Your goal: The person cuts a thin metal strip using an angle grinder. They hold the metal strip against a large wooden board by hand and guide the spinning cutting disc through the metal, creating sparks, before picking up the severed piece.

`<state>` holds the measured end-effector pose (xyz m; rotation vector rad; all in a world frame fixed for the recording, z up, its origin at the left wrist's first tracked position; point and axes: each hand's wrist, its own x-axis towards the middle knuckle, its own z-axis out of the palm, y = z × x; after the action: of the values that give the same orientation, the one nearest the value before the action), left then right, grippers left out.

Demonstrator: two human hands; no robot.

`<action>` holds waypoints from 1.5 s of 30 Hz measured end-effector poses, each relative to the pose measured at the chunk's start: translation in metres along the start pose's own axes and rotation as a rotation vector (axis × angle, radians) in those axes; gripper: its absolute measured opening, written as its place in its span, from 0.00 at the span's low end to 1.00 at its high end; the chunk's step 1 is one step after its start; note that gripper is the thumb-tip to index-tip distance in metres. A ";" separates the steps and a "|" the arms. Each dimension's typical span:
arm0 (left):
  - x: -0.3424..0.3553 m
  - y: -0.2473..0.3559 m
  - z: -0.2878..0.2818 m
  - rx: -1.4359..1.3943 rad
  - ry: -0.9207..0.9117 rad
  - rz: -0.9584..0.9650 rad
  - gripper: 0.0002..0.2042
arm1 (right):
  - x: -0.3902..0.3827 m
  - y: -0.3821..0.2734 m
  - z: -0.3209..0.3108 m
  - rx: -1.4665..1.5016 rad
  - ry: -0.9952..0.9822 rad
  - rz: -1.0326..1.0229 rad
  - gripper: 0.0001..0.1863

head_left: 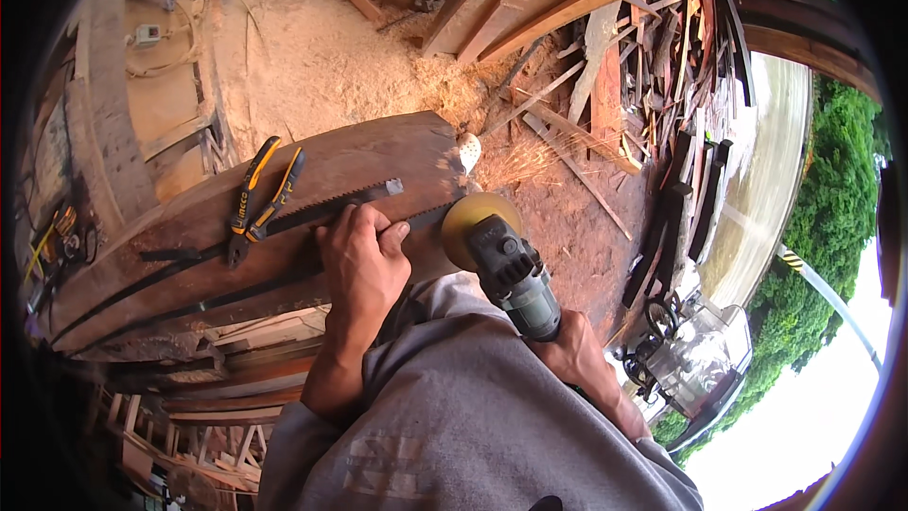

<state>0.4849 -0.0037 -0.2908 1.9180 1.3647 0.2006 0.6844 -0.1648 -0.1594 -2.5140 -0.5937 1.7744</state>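
Observation:
My right hand (567, 345) is wrapped round the body of a dark green and black angle grinder (532, 303). The grinder's round yellowish disc (459, 227) stands at the end of a toothed saw blade (430, 216), and orange sparks (515, 163) spray away from there. My left hand (364, 260) is closed, fingers curled, on the dark blade strip lying over a thick brown wooden beam (378, 147). A second strip with a toothed edge and a grey end (393, 186) lies just beyond my fingers. Pliers with yellow and black handles (244, 208) rest on the beam left of my left hand, handles spread.
Sawdust (312, 76) covers the ground beyond the beam. Heaped wood offcuts (653, 57) and dark wooden pieces (676, 213) lie to the right. Curved planks (577, 9) stand at the top. A shiny machine (695, 360) sits at the lower right, its kind unclear.

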 end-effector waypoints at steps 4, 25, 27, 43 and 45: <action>0.000 -0.002 0.002 -0.008 -0.012 0.005 0.11 | -0.005 0.003 0.000 0.069 0.020 -0.035 0.16; 0.003 -0.004 -0.009 -0.017 -0.098 0.005 0.09 | -0.009 0.026 0.023 0.105 0.165 0.058 0.16; 0.003 -0.001 -0.011 0.001 -0.091 -0.010 0.09 | 0.008 0.044 0.044 0.195 0.378 -0.125 0.14; 0.003 -0.008 0.009 -0.001 0.017 -0.024 0.07 | 0.053 0.038 0.053 0.231 0.456 -0.336 0.17; 0.006 -0.001 0.004 -0.013 0.021 -0.006 0.07 | 0.045 0.032 0.046 0.200 0.461 -0.320 0.18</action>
<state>0.4888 -0.0002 -0.2965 1.9058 1.3799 0.2261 0.6650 -0.1900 -0.2232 -2.3995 -0.6958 1.0461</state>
